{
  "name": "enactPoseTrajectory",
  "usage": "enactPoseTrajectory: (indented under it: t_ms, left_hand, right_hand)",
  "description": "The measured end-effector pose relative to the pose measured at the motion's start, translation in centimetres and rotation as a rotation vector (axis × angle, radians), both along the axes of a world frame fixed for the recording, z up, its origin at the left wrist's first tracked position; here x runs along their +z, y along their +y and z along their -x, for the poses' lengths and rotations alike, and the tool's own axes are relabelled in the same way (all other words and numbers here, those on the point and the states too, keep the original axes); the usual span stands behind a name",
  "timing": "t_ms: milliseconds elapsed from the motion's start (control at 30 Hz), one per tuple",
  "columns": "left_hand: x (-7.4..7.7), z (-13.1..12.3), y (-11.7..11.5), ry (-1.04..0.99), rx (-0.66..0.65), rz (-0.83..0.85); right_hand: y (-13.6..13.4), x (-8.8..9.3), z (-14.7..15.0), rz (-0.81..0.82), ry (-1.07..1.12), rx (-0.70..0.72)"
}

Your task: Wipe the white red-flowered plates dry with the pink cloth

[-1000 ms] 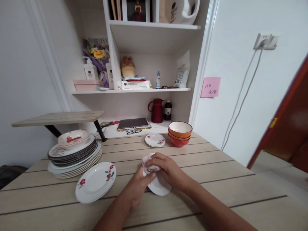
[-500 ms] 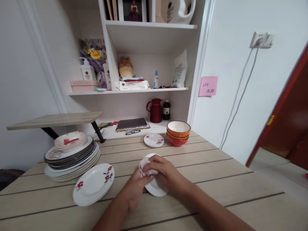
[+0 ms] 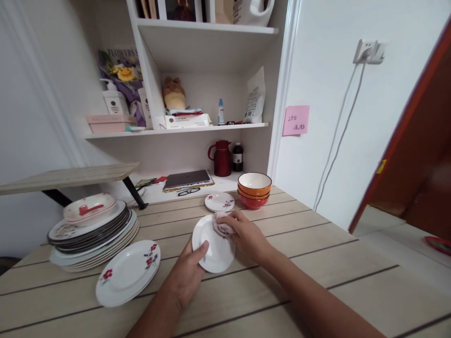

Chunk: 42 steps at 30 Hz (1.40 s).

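The pale wood-plank desk (image 3: 338, 272) lies beneath a small, round, white ceramic-looking plate (image 3: 218, 254), its left rim clamped in the left hand's (image 3: 192, 266) grip. Likely light, stiff, slick and breakable, it is best held by the edge. The right hand's (image 3: 248, 235) grip bunches a soft-looking, pale-pink cloth (image 3: 221, 225) at its far edge.

We get soft, muted indoor light, brightest on the right-hand wall (image 3: 324, 28), while the upper left shelf recess (image 3: 116, 26) sinks into shadow. Wide-angle distortion tilts the door frame (image 3: 408, 122), and we find the far-right floor (image 3: 405, 244) slightly blurred.
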<state>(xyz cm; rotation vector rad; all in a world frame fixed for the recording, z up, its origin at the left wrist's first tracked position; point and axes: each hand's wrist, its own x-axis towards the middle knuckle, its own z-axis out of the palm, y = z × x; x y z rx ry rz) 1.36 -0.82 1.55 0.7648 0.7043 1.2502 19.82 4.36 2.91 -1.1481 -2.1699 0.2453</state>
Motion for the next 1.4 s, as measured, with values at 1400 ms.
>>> enactPoseTrajectory:
  t_ms: [1400]
  left_hand:
    - [0.3, -0.3, 0.5, -0.232, -0.193, 0.185]
  right_hand:
    - [-3.1, 0.5, 3.8, 0.074, 0.046, 0.334]
